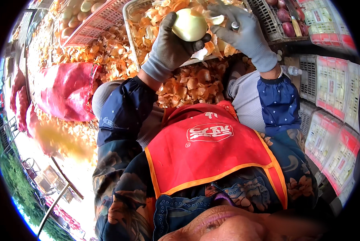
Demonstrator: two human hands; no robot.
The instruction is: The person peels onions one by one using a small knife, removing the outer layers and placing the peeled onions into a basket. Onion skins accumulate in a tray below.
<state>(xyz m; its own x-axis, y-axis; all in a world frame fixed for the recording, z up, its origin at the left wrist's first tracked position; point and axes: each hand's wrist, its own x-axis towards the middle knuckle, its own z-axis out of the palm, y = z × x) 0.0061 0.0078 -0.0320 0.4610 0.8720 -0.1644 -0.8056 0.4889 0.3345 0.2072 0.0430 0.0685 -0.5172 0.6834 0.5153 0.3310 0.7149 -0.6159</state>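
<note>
My left hand (170,50), in a grey glove, is closed around a peeled, pale yellow-white onion (190,22) at the top middle. Just right of it my gloved right hand (244,40) has bent fingers around a small metal tool (235,25), most of which is hidden. Both hands are over a white plastic crate (129,28) heaped with loose orange onion skins (156,18). More skins (190,84) lie between my legs, below the crate.
A pink crate of onions (89,28) and a red mesh sack (67,90) sit left. At upper right, a crate holds red onions (284,16) and a wooden-handled knife (296,28). Stacked crates with bagged pale produce (328,88) and a plastic bottle (293,70) stand right.
</note>
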